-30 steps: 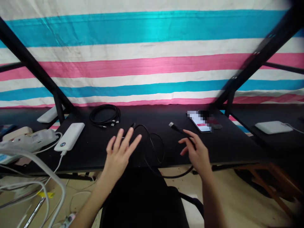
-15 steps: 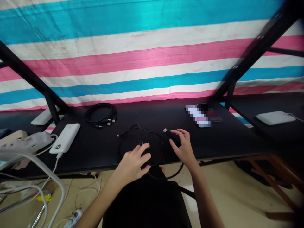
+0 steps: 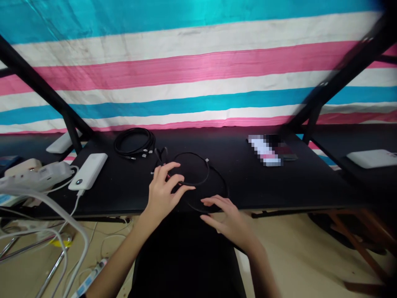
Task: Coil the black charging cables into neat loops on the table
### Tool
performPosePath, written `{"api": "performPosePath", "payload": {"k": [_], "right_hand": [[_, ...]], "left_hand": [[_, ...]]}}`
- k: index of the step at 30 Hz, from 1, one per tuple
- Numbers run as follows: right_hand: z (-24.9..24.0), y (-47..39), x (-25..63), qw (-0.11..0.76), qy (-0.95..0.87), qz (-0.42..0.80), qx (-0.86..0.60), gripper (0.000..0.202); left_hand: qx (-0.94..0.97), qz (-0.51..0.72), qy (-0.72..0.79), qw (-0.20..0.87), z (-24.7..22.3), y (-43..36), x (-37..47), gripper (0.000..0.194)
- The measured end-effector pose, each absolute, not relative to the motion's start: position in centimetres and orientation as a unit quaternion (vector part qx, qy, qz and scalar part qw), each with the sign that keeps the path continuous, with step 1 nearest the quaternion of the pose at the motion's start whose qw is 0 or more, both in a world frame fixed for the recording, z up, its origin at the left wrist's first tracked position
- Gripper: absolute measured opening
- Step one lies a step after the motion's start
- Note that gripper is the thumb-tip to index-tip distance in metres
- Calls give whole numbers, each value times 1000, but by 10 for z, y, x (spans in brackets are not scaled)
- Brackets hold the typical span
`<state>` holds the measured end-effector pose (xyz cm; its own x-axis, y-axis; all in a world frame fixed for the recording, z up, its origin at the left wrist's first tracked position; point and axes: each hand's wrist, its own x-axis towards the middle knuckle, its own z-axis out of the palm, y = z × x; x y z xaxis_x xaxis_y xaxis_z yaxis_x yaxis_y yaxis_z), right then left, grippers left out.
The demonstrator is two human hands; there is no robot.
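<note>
A loose black cable [image 3: 209, 170] lies in loops on the black table in front of me, with a pale metal plug [image 3: 207, 159] at its far right side. My left hand [image 3: 164, 186] is over the left part of the loops, fingers curved and apart; whether the fingertips touch the cable is hard to see. Just right of it, at the table's front edge, my right hand [image 3: 226, 213] hovers beside the cable's near curve with thumb and fingers apart. Behind my left hand sits a coil of black cables [image 3: 135, 142] with several plugs showing.
A white power bank [image 3: 88, 171] with a white cable plugged in lies at the left. Beside it is a white power strip [image 3: 40, 180]. A blurred-out phone-like item [image 3: 265, 151] lies at the back right. Black frame bars [image 3: 336, 72] slant up on both sides before a striped sheet [image 3: 198, 66].
My right hand has let go of the cable end and moved down and left; that end now lies on the table. My left hand has moved up and left over the loops.
</note>
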<state>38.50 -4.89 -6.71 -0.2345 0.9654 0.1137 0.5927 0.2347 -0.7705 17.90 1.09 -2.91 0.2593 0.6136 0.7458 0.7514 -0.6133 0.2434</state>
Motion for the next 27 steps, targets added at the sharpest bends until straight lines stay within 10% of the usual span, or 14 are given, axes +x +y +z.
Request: {"api": "performPosePath", "payload": {"k": [6, 17, 27], "right_hand": [[-68, -35, 373, 262, -755, 315, -512, 12], [-30, -17, 413, 553, -668, 247, -433, 11], [31, -7, 352, 557, -711, 60, -426, 12]], "left_hand": [[-721, -513, -461, 67, -20, 14, 159, 21], [-710, -414, -537, 190, 2, 15, 100, 9], [-772, -458, -390, -206, 34, -3, 128, 18]]}}
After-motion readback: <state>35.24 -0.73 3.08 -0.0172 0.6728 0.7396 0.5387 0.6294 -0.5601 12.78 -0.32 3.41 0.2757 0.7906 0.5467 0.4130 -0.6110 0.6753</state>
